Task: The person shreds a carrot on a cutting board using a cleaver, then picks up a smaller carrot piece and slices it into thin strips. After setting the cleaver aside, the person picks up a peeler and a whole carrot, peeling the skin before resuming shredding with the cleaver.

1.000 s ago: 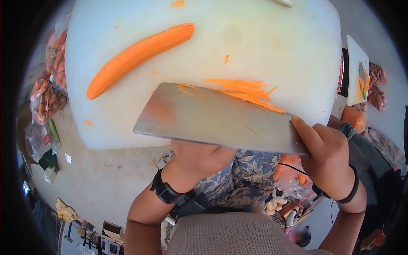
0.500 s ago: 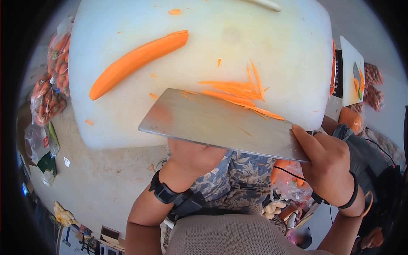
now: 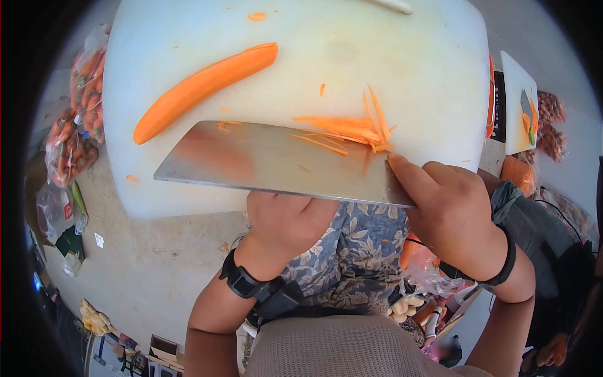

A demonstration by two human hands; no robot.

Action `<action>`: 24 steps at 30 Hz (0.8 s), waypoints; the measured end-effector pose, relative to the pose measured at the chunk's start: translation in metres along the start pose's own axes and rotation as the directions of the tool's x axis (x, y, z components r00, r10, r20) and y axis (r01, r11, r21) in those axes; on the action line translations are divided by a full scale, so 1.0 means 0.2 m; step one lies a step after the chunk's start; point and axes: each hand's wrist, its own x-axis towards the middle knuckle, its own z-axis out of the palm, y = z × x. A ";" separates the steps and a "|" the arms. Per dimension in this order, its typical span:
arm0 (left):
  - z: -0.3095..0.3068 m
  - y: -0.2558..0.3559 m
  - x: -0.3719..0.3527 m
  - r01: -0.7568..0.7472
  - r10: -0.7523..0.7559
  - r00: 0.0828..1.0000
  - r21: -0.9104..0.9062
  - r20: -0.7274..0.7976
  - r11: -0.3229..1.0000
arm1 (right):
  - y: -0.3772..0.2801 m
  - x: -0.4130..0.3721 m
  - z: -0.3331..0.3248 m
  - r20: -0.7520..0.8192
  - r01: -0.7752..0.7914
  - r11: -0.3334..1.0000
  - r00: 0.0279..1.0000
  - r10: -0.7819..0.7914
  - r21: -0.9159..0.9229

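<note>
The cleaver (image 3: 282,164) lies nearly flat over the near edge of the white cutting board (image 3: 402,56), with several carrot slivers on its blade. My right hand (image 3: 449,204) is wrapped round its handle end, the index finger stretched along the blade. Just below the blade's lower edge is my left hand (image 3: 289,220), its fingers curled and partly hidden behind the blade; what they hold, if anything, cannot be seen. A pile of carrot strips (image 3: 352,127) touches the blade's upper edge. Farther left on the board rests a peeled carrot (image 3: 207,91).
Bags of carrots (image 3: 66,147) sit on the floor at the left. At the right is another board (image 3: 518,100) with a knife and carrot pieces. A white handle-like object (image 3: 396,6) lies at the board's far edge. Part of another person shows at the lower right.
The cleaver and my right hand have moved left and slightly up in view. The strips near the blade have been pushed together to the left, and some slivers now lie on the blade.
</note>
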 end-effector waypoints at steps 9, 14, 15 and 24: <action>0.01 -0.01 -0.04 0.056 -0.057 0.998 -0.114 -0.004 0.992 | 0.03 -0.17 -0.14 0.041 -0.002 0.997 0.999 0.005 -0.078; 0.01 -0.01 -0.05 0.149 -0.152 0.988 -0.182 -0.002 0.972 | 0.04 -0.14 -0.11 0.055 0.010 0.997 0.998 -0.006 -0.072; 0.00 -0.01 -0.05 0.151 -0.154 0.988 -0.182 0.000 0.972 | 0.04 -0.12 -0.09 0.058 0.010 0.998 0.998 -0.006 -0.069; 0.00 -0.02 -0.02 0.084 -0.085 0.996 -0.096 0.002 0.992 | -0.04 0.05 0.00 0.015 -0.007 1.000 1.000 0.006 0.015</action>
